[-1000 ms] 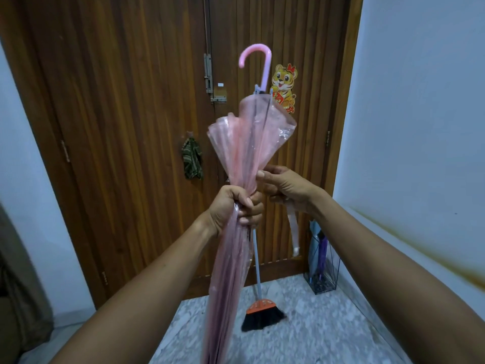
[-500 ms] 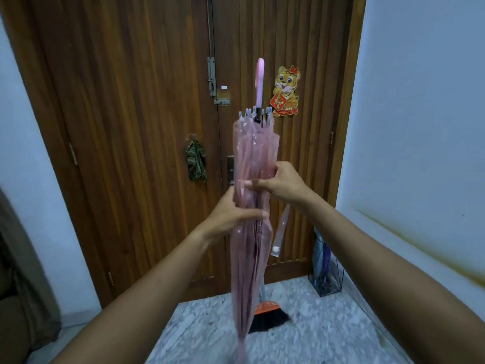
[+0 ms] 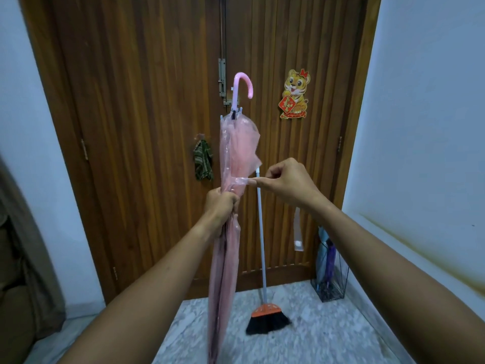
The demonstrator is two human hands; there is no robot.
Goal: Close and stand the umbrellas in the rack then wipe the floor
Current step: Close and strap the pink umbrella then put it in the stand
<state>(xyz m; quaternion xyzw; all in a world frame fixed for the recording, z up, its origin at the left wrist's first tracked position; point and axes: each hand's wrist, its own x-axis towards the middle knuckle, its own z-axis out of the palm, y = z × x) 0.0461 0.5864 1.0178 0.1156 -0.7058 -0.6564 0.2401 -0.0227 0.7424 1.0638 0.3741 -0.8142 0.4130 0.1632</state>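
Observation:
A folded pink see-through umbrella (image 3: 237, 151) stands upright in front of me, its curved pink handle at the top. My left hand (image 3: 221, 203) grips the gathered canopy around its middle. My right hand (image 3: 287, 183) pinches the umbrella's clear tie strap (image 3: 240, 181) and holds it out to the right; the strap's loose end (image 3: 298, 233) with a snap hangs below my wrist. A black wire rack (image 3: 331, 277) stands in the right corner by the door, with blue and purple closed umbrellas in it.
A broom (image 3: 265, 315) with an orange head and black bristles leans against the wooden double door (image 3: 147, 101). A dark cloth (image 3: 202, 164) hangs on a door hook. The floor (image 3: 328, 334) is grey marble. Brown furniture sits at the far left.
The canopy has been gathered tighter. My right hand left the folds and pulled the tie strap out to the right. The handle's hook now points right. My left hand still grips the middle.

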